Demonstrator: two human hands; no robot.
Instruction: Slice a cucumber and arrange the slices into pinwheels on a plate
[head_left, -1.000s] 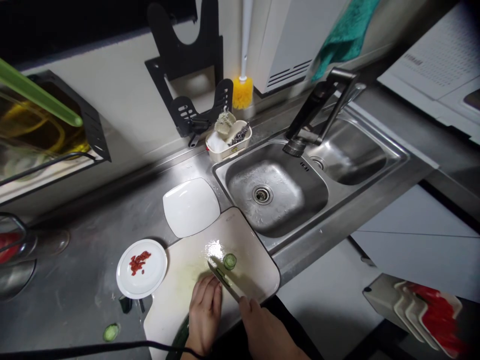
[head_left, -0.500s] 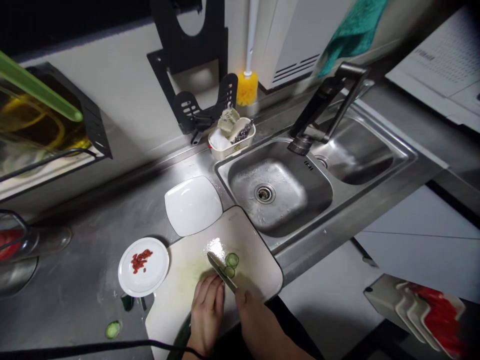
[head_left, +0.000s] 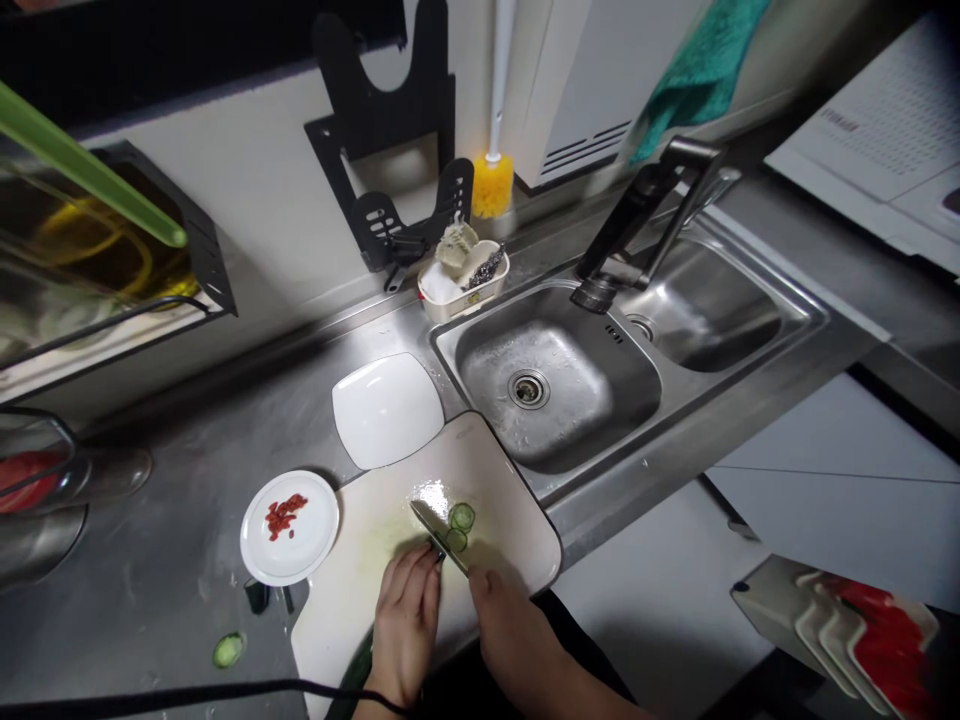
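My right hand point(head_left: 506, 620) grips a kitchen knife point(head_left: 429, 522), its blade slanting across the white cutting board point(head_left: 517, 545). Left of the blade, my left hand point(head_left: 406, 605) is closed over a cucumber point(head_left: 361, 668). Most of that cucumber is hidden under the fingers and wrist; a dark bit of its end shows beside the blade. A few thin cucumber slices point(head_left: 462, 517) lie on the board just right of the knife, near its edge. A cucumber end piece point(head_left: 228, 650) and a dark green chunk point(head_left: 256, 596) rest on the steel counter to the left.
A round plate with small red pieces point(head_left: 285, 515) touches the board's left side. A square white plate point(head_left: 388, 410) stands behind the board. To the right is a double sink point(head_left: 555, 400) with a black faucet point(head_left: 622, 235). A black cord point(head_left: 187, 695) crosses the lower left.
My left hand has shifted slightly left, and the knife has moved a little the same way. The slices remain beside the blade. The whole view has tilted slightly.
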